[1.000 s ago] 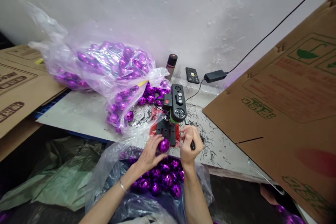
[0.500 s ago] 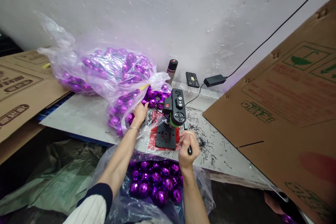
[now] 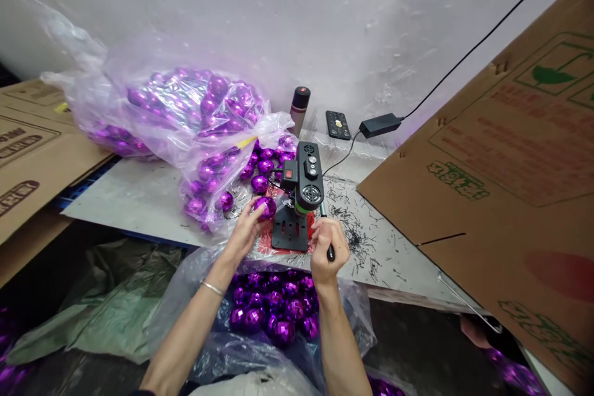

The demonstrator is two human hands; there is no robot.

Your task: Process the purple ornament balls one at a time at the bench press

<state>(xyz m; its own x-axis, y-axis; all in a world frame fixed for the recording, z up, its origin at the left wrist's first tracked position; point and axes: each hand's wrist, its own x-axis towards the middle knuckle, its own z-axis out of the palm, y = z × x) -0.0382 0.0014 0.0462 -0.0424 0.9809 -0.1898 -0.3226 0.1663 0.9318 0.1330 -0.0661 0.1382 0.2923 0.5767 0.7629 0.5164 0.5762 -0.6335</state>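
My left hand (image 3: 245, 228) pinches a shiny purple faceted ball (image 3: 265, 208) just left of a small black bench machine (image 3: 309, 176). My right hand (image 3: 329, 246) is wrapped round the machine's black lever handle (image 3: 331, 253). Below the machine's head is its slotted black base plate (image 3: 290, 232), on a red sheet. More purple balls spill from the mouth of a clear plastic bag (image 3: 185, 117) behind my left hand. In front of the table, between my forearms, an open plastic bag (image 3: 185, 297) holds many similar balls.
A large cardboard box (image 3: 501, 192) leans in at the right, and another carton (image 3: 32, 154) lies at the left. A dark-capped bottle (image 3: 300, 108), a phone (image 3: 338, 125) and a power adapter (image 3: 381, 125) are by the wall. Black shavings (image 3: 355, 238) litter the table (image 3: 134, 198).
My left hand has come back from the bag mouth toward the machine, bringing a purple ball. My right hand stays on the lever handle. The view has shifted slightly.
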